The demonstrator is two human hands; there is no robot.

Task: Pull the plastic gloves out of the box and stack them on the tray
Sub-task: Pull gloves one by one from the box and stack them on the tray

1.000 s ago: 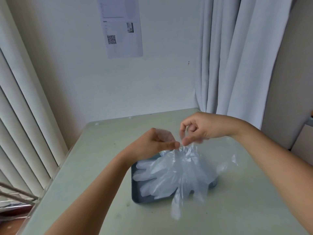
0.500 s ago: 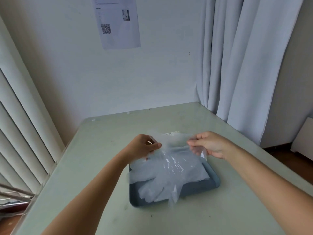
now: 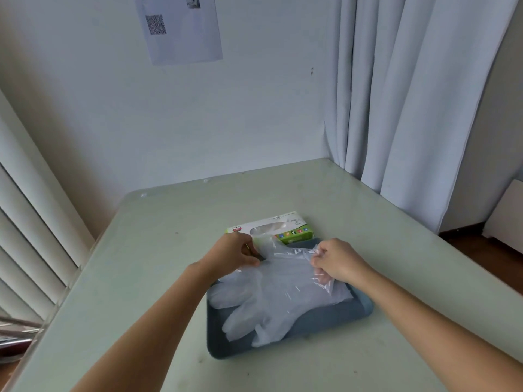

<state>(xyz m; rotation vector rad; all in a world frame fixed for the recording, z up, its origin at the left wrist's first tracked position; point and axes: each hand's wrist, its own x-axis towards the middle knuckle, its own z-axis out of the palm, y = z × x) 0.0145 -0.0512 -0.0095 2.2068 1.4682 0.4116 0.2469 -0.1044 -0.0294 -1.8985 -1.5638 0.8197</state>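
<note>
L hand (image 3: 233, 254) and R hand (image 3: 338, 263) both reach forward over the far end of a dark blue-grey tray (image 3: 360, 309). Each has its fingers curled, pinching one corner of the cuff of a clear plastic top glove (image 3: 285, 265). The cuff is pulled fairly taut btwn them, side to side. Exact finger placement under the film is hard to tell, esp. on the R hand, where crumpled plastic bunches against it.

The top glove's long axis runs from the cuff at the tray's far edge back toward the person, angled a little left. Its fingers drape onto a glove pile (image 3: 252, 309) lying in the tray, fingertips pointing near-left. The glove looks nearly laid down, but the cuff end seems held up off the pile, so the placing step appears not quite done.

The glove box (image 3: 295, 236), white and green, lies flat on the pale green table (image 3: 158, 250) just beyond the tray's far edge, directly past the hands. Whether it touches the tray can't be told. Its long side runs left-right, w/ an oval opening on top showing more film. The L hand sits just beside the box's left end and is the nearer one; the R hand is further from it. The next pull is prob. a short forward reach, likeliest from the L hand.

Behind: a paper sheet (image 3: 181, 29) w/ a QR code on the wall, a curtain (image 3: 410, 94) at right, blinds (image 3: 34, 236) at left.
</note>
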